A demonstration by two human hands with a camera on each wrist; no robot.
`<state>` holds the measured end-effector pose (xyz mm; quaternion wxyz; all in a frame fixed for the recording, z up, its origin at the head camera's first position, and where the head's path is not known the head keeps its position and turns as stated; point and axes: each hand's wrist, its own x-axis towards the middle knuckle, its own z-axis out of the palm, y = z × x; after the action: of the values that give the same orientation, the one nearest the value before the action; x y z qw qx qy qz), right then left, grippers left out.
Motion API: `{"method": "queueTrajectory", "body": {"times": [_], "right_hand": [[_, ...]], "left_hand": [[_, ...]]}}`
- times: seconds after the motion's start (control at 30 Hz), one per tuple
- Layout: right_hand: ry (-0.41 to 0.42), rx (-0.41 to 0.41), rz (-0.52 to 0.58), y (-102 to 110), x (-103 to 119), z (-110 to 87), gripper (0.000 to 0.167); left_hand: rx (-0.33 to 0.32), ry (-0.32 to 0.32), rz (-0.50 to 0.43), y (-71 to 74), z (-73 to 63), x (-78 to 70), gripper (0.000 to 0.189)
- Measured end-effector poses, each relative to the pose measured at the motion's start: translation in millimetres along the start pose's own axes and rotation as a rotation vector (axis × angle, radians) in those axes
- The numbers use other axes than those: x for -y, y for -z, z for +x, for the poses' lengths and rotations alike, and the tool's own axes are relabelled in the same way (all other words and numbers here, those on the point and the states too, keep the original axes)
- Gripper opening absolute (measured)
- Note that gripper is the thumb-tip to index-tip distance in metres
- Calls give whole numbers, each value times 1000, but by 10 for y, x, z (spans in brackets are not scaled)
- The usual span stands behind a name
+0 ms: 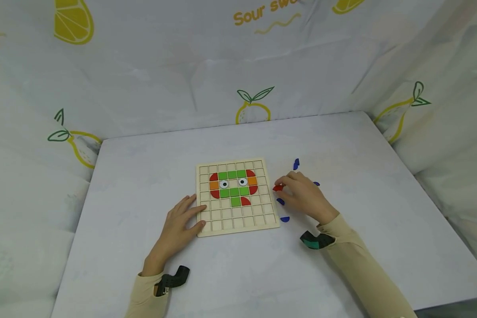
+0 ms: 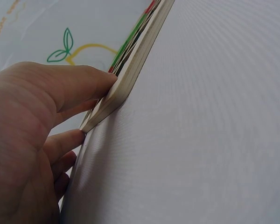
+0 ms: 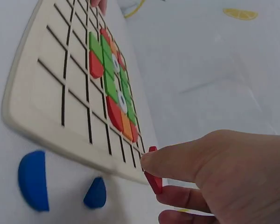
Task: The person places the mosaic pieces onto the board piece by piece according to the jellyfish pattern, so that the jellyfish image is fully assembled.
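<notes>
A pale wooden grid board (image 1: 222, 225) lies on the table with green squares (image 1: 236, 202), red quarter-circles (image 1: 245, 201), orange squares (image 1: 252, 181) and two eye tiles (image 1: 243, 181) set in its cells. My left hand (image 1: 179, 223) rests at the board's left edge; in the left wrist view its thumb touches the board's corner edge (image 2: 126, 84). Just beyond the right edge, my right hand (image 1: 306, 196) pinches a small red piece (image 3: 154, 183) between thumb and fingers. The piece's full outline is partly hidden by the thumb.
Several blue pieces lie right of the board: a half-circle (image 1: 285, 219) near its lower corner, another blue piece (image 1: 280, 202) below the right hand, more blue (image 1: 296, 164) farther back, and one (image 1: 316, 183) behind the hand. A lemon-print cloth (image 1: 163, 88) hangs behind the white table (image 1: 115, 212).
</notes>
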<state>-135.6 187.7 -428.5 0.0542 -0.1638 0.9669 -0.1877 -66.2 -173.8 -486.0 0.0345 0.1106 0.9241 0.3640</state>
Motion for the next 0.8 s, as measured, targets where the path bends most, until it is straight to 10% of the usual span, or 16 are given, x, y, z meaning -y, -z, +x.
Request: {"method": "queueTrajectory", "body": {"times": [0.8], "right_hand": [[421, 121, 17, -360, 788, 473, 20]], "left_hand": [[14, 0, 7, 15, 6, 12, 44]]}}
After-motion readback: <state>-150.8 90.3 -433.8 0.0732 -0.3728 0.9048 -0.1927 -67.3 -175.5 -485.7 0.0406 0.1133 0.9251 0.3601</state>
